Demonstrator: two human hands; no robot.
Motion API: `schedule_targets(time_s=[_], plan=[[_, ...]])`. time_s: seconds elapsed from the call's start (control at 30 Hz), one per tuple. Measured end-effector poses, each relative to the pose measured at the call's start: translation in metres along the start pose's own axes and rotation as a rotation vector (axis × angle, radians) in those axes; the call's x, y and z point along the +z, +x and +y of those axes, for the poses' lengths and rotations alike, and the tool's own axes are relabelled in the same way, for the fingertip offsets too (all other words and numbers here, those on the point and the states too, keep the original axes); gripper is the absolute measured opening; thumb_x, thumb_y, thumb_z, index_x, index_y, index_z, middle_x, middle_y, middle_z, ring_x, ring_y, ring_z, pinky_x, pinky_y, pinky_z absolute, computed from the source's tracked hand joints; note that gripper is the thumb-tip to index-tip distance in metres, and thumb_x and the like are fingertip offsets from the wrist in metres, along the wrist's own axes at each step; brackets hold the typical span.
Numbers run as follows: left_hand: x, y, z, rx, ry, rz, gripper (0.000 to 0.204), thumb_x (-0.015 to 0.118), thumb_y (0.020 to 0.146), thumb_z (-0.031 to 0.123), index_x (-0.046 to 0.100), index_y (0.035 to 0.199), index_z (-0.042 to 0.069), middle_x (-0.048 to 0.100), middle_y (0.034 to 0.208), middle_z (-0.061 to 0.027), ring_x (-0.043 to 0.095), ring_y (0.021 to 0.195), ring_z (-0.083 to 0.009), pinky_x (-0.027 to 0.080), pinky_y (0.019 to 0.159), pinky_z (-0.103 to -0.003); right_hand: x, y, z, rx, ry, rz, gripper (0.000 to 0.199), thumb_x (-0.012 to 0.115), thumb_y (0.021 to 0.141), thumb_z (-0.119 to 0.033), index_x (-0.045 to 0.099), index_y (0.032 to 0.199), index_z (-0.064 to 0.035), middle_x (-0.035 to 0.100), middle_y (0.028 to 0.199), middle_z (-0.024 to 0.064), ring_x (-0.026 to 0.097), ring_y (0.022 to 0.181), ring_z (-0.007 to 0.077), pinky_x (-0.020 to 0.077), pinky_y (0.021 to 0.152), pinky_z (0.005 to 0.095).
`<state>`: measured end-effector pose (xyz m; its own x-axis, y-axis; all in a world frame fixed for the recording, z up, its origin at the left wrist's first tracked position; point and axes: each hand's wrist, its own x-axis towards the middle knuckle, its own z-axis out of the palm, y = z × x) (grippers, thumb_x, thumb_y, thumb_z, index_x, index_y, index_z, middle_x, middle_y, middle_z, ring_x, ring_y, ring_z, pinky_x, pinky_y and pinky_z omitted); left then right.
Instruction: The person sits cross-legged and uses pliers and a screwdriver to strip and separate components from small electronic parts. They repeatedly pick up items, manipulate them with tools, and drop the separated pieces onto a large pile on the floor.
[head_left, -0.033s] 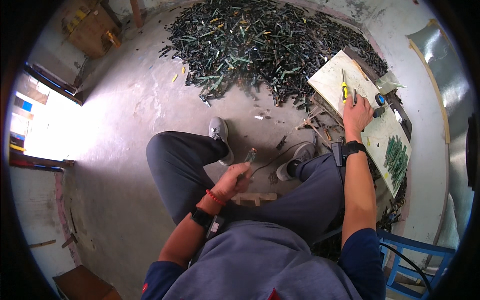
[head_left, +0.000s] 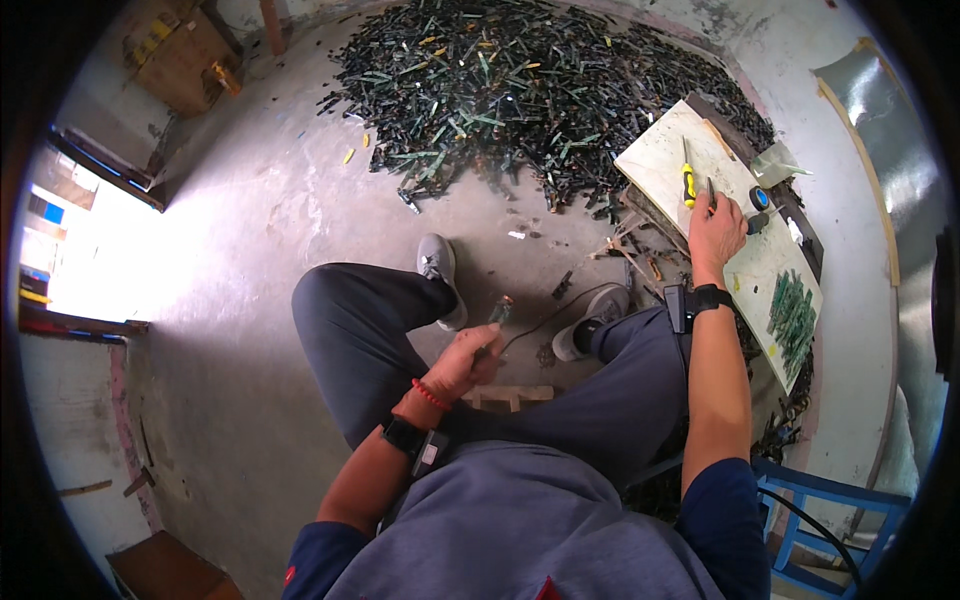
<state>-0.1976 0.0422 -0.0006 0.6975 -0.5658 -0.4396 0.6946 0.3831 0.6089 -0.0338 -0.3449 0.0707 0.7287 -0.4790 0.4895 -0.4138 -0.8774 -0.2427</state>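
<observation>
Reaching forward at frame right, the right hand (head_left: 716,234) arched over the pale board (head_left: 658,150), fingers at a slim dark tool (head_left: 711,186), grip impossible to tell. Near centre, the left hand (head_left: 466,362), fingers clenched, held a green strip (head_left: 501,312) upward.

The table (head_left: 652,155) holds a screwdriver (head_left: 689,187), a round blue-and-black piece (head_left: 759,199) and green strips (head_left: 791,325) — the floor (head_left: 230,350) carries a broad heap (head_left: 490,90) of dark pieces.

A cardboard box (head_left: 190,72) stands near a wall (head_left: 108,112)
</observation>
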Motion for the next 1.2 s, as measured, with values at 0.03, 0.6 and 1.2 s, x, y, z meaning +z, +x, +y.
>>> schedule_targets(time_s=[0.03,0.6,1.2], plan=[[0.001,-0.001,0.000,-0.004,-0.005,0.016,0.038,0.046,0.099,0.039,0.048,0.075,0.009,0.033,0.049,0.0029,0.029,0.041,-0.0087,0.025,0.044,-0.026,-0.001,-0.004,0.002,0.033,-0.011,-0.028,0.043,0.053,0.089,-0.045,0.066,0.114,-0.0126,0.060,0.122,0.0106,0.051,0.115,0.0350,0.0392,0.095,0.0528],[0.005,-0.001,0.004,0.002,0.000,0.039,0.037,0.045,0.099,0.036,0.048,0.075,0.009,0.033,0.049,0.0030,0.028,0.040,-0.0081,0.024,0.043,-0.025,0.003,-0.005,0.034,0.221,-0.089,-0.100,0.046,0.057,0.084,-0.046,0.067,0.098,-0.0039,0.065,0.101,0.0200,0.060,0.096,0.0395,0.0502,0.081,0.0497],[0.009,0.011,0.000,0.012,0.058,0.182,0.039,0.050,0.097,0.040,0.047,0.071,0.010,0.034,0.049,0.0018,0.028,0.038,-0.0095,0.023,0.039,-0.025,-0.116,-0.214,-0.034,0.521,1.605,-1.734,0.046,0.051,0.076,-0.006,0.050,0.121,-0.0010,0.066,0.104,0.0142,0.068,0.090,0.0224,0.0508,0.058,0.0254]])
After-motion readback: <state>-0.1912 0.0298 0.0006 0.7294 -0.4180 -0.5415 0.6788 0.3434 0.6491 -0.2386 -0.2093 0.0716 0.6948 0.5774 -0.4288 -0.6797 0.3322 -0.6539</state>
